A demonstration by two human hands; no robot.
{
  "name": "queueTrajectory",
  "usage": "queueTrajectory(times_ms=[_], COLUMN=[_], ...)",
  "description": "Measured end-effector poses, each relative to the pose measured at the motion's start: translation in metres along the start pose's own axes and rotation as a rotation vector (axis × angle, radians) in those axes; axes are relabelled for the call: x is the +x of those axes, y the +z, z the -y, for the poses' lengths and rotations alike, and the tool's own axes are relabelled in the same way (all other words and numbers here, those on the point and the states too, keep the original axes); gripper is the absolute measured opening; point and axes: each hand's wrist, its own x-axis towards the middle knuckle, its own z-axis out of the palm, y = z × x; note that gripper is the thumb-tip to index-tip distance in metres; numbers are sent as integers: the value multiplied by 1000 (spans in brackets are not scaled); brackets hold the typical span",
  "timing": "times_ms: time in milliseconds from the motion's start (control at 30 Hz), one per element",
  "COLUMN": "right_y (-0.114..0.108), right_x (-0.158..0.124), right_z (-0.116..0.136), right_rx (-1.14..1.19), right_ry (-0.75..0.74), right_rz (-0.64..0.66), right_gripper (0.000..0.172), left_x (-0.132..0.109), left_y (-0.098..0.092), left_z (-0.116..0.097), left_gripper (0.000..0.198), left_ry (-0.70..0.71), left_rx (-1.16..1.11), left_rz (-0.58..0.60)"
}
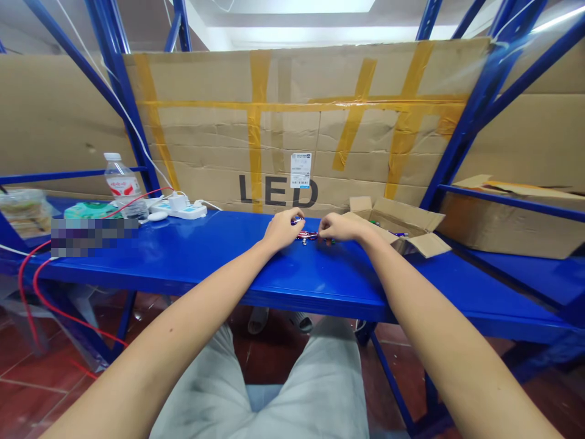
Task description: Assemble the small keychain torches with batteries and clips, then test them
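Near the back of the blue table (219,250), my left hand (282,228) rests with curled, closed fingers beside a few small shiny red-purple pieces (308,235). A bit of something purple and pale shows at its fingertips, too small to name. My right hand (337,227) is just to the right, thumb and fingers pinched together at the other end of the pieces. What it grips is hidden. Small silvery bits (304,242) lie in front of the pieces, between the hands. More small dark bits show below my right fingers.
An open cardboard box (414,219) with slim coloured items stands beyond my right forearm. At left are a power strip (185,209), a water bottle (122,183), a green packet (91,210) and a red cable (39,274). A large taped carton (205,140) walls the back between blue posts.
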Motion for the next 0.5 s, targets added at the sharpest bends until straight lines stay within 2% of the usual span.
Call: queueTrajectory(times_ms=[133,233,333,500], right_y=[1,8,16,26], right_x=[0,7,16,24], right_z=[-4,-9,-9,-3], right_rx=[210,245,245,359], right_ry=[13,9,-23,-99], right_rz=[-148,-261,-295,-302], right_gripper=[9,24,36,26], left_x=[0,0,0,1], left_y=[1,2,3,3], left_z=[2,4,5,4], left_gripper=[14,13,12,11], left_ry=[2,4,17,44], left_rx=[-6,-9,-19,-54], left_rz=[21,26,22,22])
